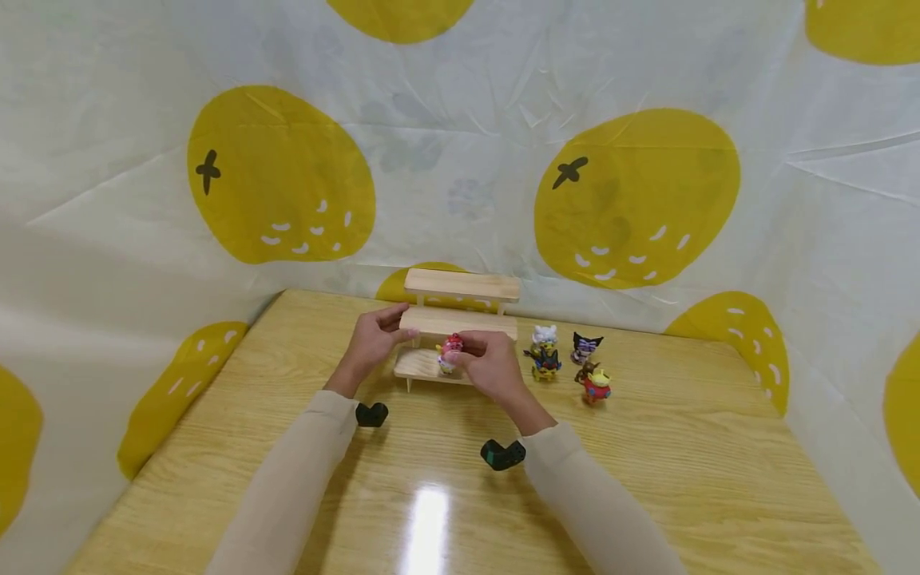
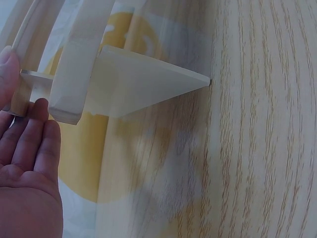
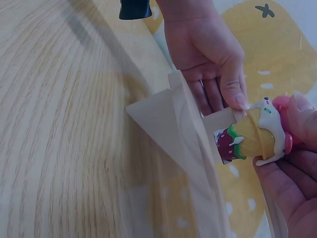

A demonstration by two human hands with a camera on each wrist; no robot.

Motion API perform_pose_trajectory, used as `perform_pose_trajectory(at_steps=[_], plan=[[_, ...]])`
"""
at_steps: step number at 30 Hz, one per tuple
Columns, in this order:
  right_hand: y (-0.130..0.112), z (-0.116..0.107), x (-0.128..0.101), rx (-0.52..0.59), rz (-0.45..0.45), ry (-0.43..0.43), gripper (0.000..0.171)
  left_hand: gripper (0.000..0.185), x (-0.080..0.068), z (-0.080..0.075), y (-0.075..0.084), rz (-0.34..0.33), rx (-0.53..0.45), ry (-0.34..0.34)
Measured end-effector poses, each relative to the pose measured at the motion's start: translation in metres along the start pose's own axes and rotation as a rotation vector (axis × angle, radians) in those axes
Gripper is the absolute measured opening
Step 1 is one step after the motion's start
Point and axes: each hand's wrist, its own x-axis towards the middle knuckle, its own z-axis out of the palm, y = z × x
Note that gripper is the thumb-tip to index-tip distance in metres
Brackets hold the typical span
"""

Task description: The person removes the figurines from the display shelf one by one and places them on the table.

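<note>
A three-tier wooden display shelf stands at the back of the table. My left hand holds the left end of its middle tier, the thumb on one side and the fingers on the other; the left wrist view shows that hand at the tier's end. Between thumb and fingers, my right hand pinches a small toy figurine by its pink top. The figurine has a tan cone-like body with white drips and a dark red base. It is over the lowest tier, base toward the board.
Right of the shelf stand several small figurines: a white-topped one, a black-eared yellow one, a black and purple one, a brown one and a red one. A patterned curtain hangs behind the table.
</note>
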Motion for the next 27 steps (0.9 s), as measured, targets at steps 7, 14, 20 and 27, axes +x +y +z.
perform_pose_trajectory(at_steps=[7,14,20,27], plan=[[0.003,-0.009,-0.002,0.002,-0.016,-0.004,0.036,0.062,-0.001,0.0,0.0,0.005,0.014,0.0],[0.006,-0.017,-0.004,0.0,-0.01,-0.016,0.036,0.064,-0.002,0.0,0.0,0.001,0.001,-0.01],[0.007,-0.024,-0.006,-0.001,0.0,-0.013,0.037,0.063,-0.004,-0.001,-0.001,-0.006,0.007,-0.005],[0.01,-0.035,-0.01,-0.004,0.007,-0.005,0.036,0.062,-0.002,-0.001,0.001,0.014,-0.014,-0.02]])
